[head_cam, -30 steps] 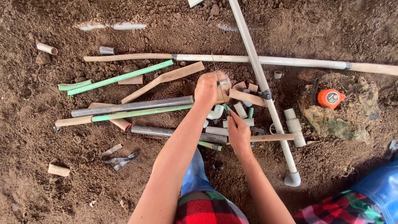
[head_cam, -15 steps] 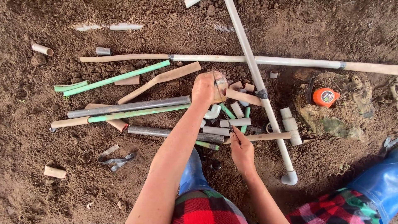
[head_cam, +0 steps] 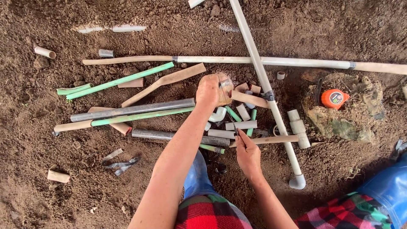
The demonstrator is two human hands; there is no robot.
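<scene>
The left hand (head_cam: 210, 91) is clenched around a small clear container (head_cam: 224, 87) with a tan base, held just above the heap of pipe offcuts on the bare soil (head_cam: 296, 29). The right hand (head_cam: 248, 154) sits at 5 o'clock from it, thumb and fingers pinched on a thin dark stick-like tool (head_cam: 234, 127) whose tip points up toward the container; what the tool is cannot be told.

Between the hands lie a white elbow fitting (head_cam: 219, 114), short white pipe pieces (head_cam: 241, 125) and green stubs (head_cam: 252, 121). At 9 o'clock from the left hand, a long grey pipe (head_cam: 131, 110) and a green pipe (head_cam: 142, 115) lie side by side, with another green pipe (head_cam: 121, 80) further up at 10 o'clock. A long white pipe (head_cam: 263, 60) runs across the top of the heap, crossed by a second white pipe (head_cam: 271, 106) ending in an elbow near 5 o'clock. At 3 o'clock, well apart, an orange tape measure (head_cam: 335, 98) rests on a stone (head_cam: 339, 123). Blue rubber boots (head_cam: 197, 180) and a red plaid garment (head_cam: 210, 214) show at the bottom.
</scene>
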